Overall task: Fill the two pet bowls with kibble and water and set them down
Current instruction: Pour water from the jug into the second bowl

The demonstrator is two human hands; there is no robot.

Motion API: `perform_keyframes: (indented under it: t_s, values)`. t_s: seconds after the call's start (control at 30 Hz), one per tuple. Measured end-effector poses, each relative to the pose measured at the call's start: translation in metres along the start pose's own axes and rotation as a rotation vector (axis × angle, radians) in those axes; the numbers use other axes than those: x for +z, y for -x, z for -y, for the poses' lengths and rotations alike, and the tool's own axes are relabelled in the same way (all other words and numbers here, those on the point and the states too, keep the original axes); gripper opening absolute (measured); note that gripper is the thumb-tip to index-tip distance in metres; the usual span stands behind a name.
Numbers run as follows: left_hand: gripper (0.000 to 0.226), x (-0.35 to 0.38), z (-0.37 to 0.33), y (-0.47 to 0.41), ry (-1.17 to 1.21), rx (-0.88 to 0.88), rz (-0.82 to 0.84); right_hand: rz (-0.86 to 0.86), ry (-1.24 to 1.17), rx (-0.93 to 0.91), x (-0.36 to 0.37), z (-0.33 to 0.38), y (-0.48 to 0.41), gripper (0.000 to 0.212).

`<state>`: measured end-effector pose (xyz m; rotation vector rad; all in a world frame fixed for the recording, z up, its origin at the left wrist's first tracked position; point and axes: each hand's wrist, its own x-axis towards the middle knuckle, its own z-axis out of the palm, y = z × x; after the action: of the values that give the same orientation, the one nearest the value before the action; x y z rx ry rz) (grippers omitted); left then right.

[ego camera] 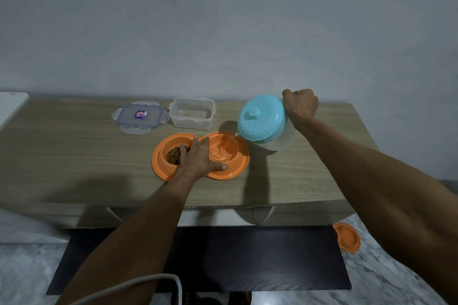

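The orange double bowl (224, 173) sits near the middle of the wooden tabletop (74, 156), kibble (173, 155) already heaped in its left well, water (221, 152) rippling in the right one. From the head camera: the left hand (198, 158) lies flat and spread across the bridge between the two wells, pinning the dish, gripping nothing. The right hand (301, 104) is fisted around the handle side of a jug with a turquoise lid (261, 119), tipped hard over, a thin stream dropping into the right well. Risk here, I'd say: that well looks shallow, so a steeper tilt could flood the rim and soak the kibble, and the lid might slip off at this angle. Behind, an empty clear container (192, 116) stands just beside its clip lid (140, 117); the lid's red-and-blue sticker is too small to read. Down on the floor, a second orange bowl (347, 238) peeks out at right
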<state>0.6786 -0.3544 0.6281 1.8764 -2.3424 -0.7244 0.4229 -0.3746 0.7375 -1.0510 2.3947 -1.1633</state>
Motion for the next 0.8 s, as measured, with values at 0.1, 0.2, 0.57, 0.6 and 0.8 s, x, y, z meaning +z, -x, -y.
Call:
perform_keyframes:
  t_s: [0.1, 0.2, 0.57, 0.6, 0.8]
  values:
    - [0.111, -0.0002, -0.0003, 0.0005, -0.005, -0.001, 0.000, 0.002, -0.001, 0.004, 0.0006, 0.0002, -0.0008, 0.042]
    - [0.111, -0.0007, -0.0008, 0.0010, -0.012, -0.002, 0.003, 0.003, 0.003, 0.003, 0.0009, 0.0011, -0.0010, 0.042]
    - [0.111, -0.0027, -0.0021, 0.0022, -0.002, -0.009, 0.012, 0.015, -0.018, 0.006, 0.0023, 0.0042, -0.0011, 0.041]
    - [0.111, -0.0028, -0.0025, 0.0025, 0.002, -0.010, 0.012, 0.017, -0.023, 0.009, 0.0024, 0.0049, -0.0010, 0.041]
    - [0.111, -0.0025, -0.0012, 0.0022, 0.007, -0.008, 0.010, 0.029, -0.060, 0.040, 0.0042, 0.0068, -0.0005, 0.042]
